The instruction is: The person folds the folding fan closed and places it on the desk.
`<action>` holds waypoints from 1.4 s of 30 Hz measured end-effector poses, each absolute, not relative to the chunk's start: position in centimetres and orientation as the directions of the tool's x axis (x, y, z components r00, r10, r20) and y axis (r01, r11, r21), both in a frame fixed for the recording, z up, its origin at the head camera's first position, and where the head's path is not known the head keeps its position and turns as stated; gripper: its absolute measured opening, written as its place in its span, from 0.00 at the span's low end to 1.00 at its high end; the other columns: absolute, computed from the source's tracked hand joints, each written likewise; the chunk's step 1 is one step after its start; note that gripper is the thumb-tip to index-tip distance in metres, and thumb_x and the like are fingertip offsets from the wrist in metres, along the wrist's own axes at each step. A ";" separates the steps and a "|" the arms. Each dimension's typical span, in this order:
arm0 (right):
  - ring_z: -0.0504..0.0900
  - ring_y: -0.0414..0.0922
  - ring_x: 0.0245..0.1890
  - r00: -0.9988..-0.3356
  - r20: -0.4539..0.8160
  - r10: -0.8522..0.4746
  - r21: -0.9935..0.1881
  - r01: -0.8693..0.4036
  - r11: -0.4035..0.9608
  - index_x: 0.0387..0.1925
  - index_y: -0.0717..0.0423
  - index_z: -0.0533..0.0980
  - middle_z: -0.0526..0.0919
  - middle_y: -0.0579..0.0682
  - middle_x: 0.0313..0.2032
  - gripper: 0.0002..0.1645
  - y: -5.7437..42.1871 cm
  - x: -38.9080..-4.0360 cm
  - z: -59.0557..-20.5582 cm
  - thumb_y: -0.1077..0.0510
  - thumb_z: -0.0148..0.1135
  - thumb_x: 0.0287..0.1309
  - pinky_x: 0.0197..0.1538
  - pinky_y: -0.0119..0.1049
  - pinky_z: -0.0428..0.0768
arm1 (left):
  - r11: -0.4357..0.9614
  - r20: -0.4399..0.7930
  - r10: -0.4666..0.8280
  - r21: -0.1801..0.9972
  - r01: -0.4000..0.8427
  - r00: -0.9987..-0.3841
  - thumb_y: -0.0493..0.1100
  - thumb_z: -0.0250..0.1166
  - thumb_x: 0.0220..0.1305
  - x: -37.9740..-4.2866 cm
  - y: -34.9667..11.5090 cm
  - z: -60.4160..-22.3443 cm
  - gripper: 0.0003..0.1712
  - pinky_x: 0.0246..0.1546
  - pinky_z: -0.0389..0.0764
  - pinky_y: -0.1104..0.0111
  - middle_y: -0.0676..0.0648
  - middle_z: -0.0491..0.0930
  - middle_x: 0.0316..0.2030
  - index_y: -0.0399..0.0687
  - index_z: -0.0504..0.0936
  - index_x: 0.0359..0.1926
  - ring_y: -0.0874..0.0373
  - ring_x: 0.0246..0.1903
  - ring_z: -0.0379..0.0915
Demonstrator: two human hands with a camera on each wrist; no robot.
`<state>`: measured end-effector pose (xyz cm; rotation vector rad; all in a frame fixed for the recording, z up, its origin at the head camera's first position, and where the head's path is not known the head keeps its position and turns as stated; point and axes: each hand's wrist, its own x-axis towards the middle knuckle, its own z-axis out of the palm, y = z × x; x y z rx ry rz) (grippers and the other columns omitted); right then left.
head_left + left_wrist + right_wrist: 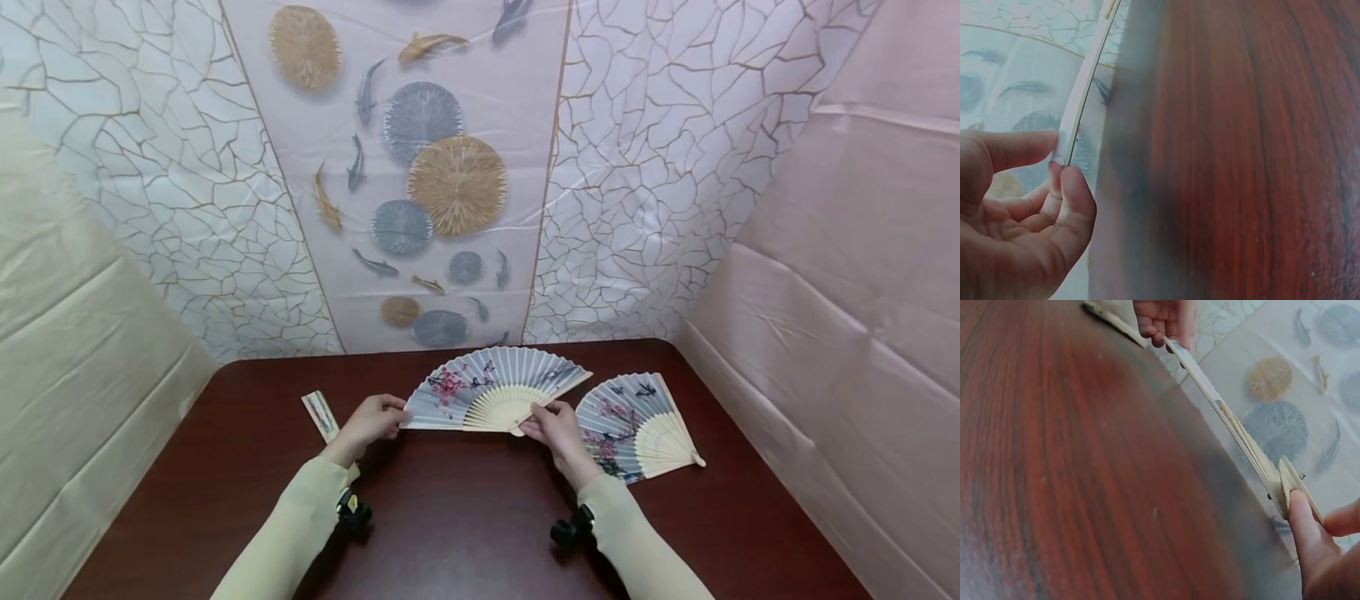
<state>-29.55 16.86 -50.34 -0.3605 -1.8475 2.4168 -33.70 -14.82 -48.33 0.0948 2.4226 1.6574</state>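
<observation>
A folding fan with grey-blue fabric, pink blossoms and pale ribs is spread wide between the two hands. My left hand pinches its left end; the left wrist view shows thumb and fingertips on the edge of the fan. Near the pivot, my right hand pinches the other outer rib, and in the right wrist view the ribs of the fan bunch together beside the thumb. Seen edge-on in both wrist views, the fan is held above the table.
A second fan, partly spread, lies on the dark red-brown table at the right, partly behind the right hand. A folded fan lies by the left hand, which hides part of it. Patterned cloth hangs behind the table.
</observation>
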 end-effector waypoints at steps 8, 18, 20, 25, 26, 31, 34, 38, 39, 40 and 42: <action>0.83 0.38 0.22 -0.966 -0.123 0.228 -0.945 0.045 -0.323 0.58 0.73 0.56 0.76 0.52 0.27 0.21 16.2 -29.3 -49.0 0.67 0.51 0.73 0.34 0.28 0.86 | 0.185 -0.056 0.134 0.982 -0.031 -0.989 0.33 0.63 0.68 -33.4 -14.9 -46.9 0.19 0.39 0.88 0.60 0.45 0.80 0.33 0.23 0.74 0.56 0.58 0.29 0.80; 0.83 0.40 0.23 -0.959 0.024 0.281 -0.908 -0.139 -0.395 0.47 0.62 0.60 0.76 0.53 0.30 0.08 16.2 -28.7 -43.5 0.69 0.44 0.68 0.40 0.36 0.88 | -0.123 0.021 0.073 0.992 0.012 -0.997 0.34 0.65 0.69 -32.4 -14.3 -42.5 0.21 0.36 0.85 0.72 0.50 0.77 0.34 0.26 0.74 0.59 0.63 0.30 0.78; 0.83 0.41 0.23 -0.963 0.042 0.265 -0.900 -0.152 -0.408 0.47 0.61 0.60 0.76 0.52 0.30 0.08 15.8 -28.3 -42.7 0.69 0.44 0.68 0.41 0.37 0.88 | -0.192 0.013 0.052 0.981 0.003 -0.999 0.33 0.64 0.69 -31.8 -14.5 -41.8 0.19 0.32 0.83 0.75 0.51 0.76 0.33 0.29 0.75 0.57 0.63 0.29 0.77; 0.84 0.43 0.25 -0.963 0.119 0.240 -0.862 -0.221 -0.456 0.46 0.60 0.60 0.76 0.51 0.29 0.09 14.7 -27.2 -40.7 0.70 0.45 0.68 0.41 0.38 0.89 | -0.370 0.031 0.029 0.929 0.018 -0.999 0.32 0.62 0.70 -30.3 -15.1 -40.2 0.08 0.30 0.79 0.76 0.51 0.77 0.31 0.41 0.78 0.48 0.63 0.26 0.74; 0.83 0.43 0.25 -0.961 0.132 0.241 -0.850 -0.235 -0.471 0.46 0.59 0.61 0.76 0.51 0.29 0.09 14.5 -27.0 -40.4 0.70 0.46 0.68 0.41 0.38 0.89 | -0.403 0.039 0.029 0.915 0.024 -0.999 0.32 0.61 0.71 -30.1 -15.2 -39.9 0.07 0.30 0.79 0.76 0.51 0.78 0.31 0.43 0.79 0.47 0.63 0.26 0.74; 0.84 0.42 0.27 -0.956 0.179 0.234 -0.803 -0.279 -0.526 0.50 0.57 0.63 0.77 0.51 0.32 0.12 13.7 -25.8 -38.4 0.71 0.47 0.69 0.42 0.38 0.88 | -0.520 0.087 0.026 0.852 0.060 -0.996 0.31 0.59 0.72 -28.8 -15.0 -38.8 0.08 0.30 0.81 0.76 0.51 0.80 0.31 0.48 0.81 0.43 0.62 0.27 0.75; 0.85 0.43 0.29 -0.955 0.199 0.220 -0.779 -0.290 -0.556 0.54 0.56 0.63 0.79 0.51 0.35 0.15 13.4 -25.2 -37.7 0.72 0.47 0.70 0.43 0.39 0.88 | -0.565 0.113 0.011 0.821 0.087 -0.994 0.30 0.57 0.73 -28.1 -14.4 -38.6 0.10 0.32 0.82 0.75 0.51 0.82 0.32 0.48 0.82 0.42 0.62 0.29 0.77; 0.86 0.43 0.31 -0.951 0.233 0.204 -0.747 -0.309 -0.589 0.58 0.56 0.64 0.81 0.52 0.39 0.19 13.1 -24.5 -37.2 0.72 0.48 0.71 0.43 0.40 0.88 | -0.619 0.158 0.008 0.776 0.119 -0.987 0.29 0.55 0.74 -27.3 -13.4 -38.6 0.12 0.35 0.84 0.72 0.51 0.85 0.34 0.47 0.83 0.42 0.62 0.32 0.80; 0.86 0.43 0.32 -0.949 0.243 0.201 -0.738 -0.315 -0.596 0.59 0.56 0.64 0.82 0.52 0.40 0.19 13.0 -24.4 -37.1 0.72 0.48 0.71 0.44 0.41 0.88 | -0.636 0.173 0.010 0.761 0.127 -0.985 0.29 0.55 0.74 -27.1 -13.2 -38.5 0.13 0.36 0.85 0.71 0.51 0.85 0.35 0.47 0.83 0.42 0.62 0.33 0.81; 0.87 0.43 0.32 -0.947 0.254 0.199 -0.727 -0.322 -0.606 0.60 0.56 0.64 0.82 0.52 0.40 0.20 13.0 -24.3 -37.1 0.72 0.48 0.71 0.44 0.42 0.88 | -0.653 0.189 0.012 0.745 0.136 -0.982 0.29 0.54 0.74 -26.9 -13.0 -38.5 0.13 0.37 0.85 0.71 0.50 0.85 0.35 0.47 0.83 0.42 0.61 0.34 0.81; 0.87 0.44 0.34 -0.942 0.274 0.194 -0.704 -0.334 -0.627 0.61 0.56 0.64 0.84 0.51 0.39 0.21 13.1 -24.1 -37.1 0.72 0.49 0.71 0.45 0.43 0.88 | -0.691 0.228 0.017 0.707 0.153 -0.974 0.28 0.54 0.74 -26.6 -12.5 -38.4 0.14 0.39 0.86 0.69 0.49 0.85 0.36 0.46 0.83 0.42 0.60 0.35 0.82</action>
